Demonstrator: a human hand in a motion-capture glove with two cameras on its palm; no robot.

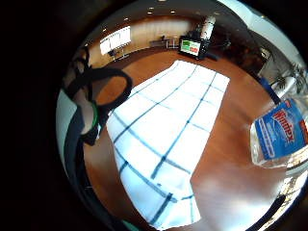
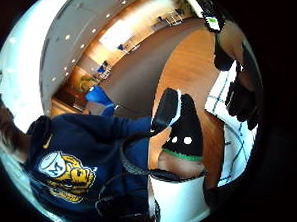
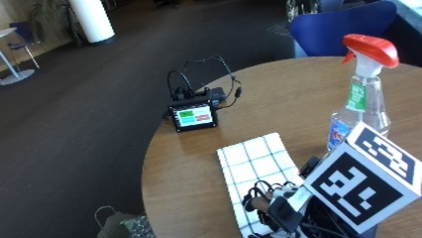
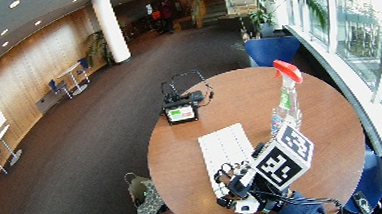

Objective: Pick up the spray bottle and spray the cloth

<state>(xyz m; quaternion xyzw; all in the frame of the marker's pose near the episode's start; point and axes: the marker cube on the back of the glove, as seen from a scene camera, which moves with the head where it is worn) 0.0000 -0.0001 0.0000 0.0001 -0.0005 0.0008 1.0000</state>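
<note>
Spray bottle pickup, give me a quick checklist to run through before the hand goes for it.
1. Spray bottle upright on the table: ok.
2. Bottle stands apart from the cloth, beside it: ok.
3. Cloth spread flat on the table: ok.
4. Right hand holds nothing, fingers relaxed above the cloth's near end: ok.
5. Path from hand to bottle free of other things: ok, the small screen sits at the far edge.
6. Which way the nozzle points relative to the cloth: cannot tell for certain.

one spray bottle (image 3: 360,106), one cloth (image 3: 257,171), one screen (image 3: 193,117)
</note>
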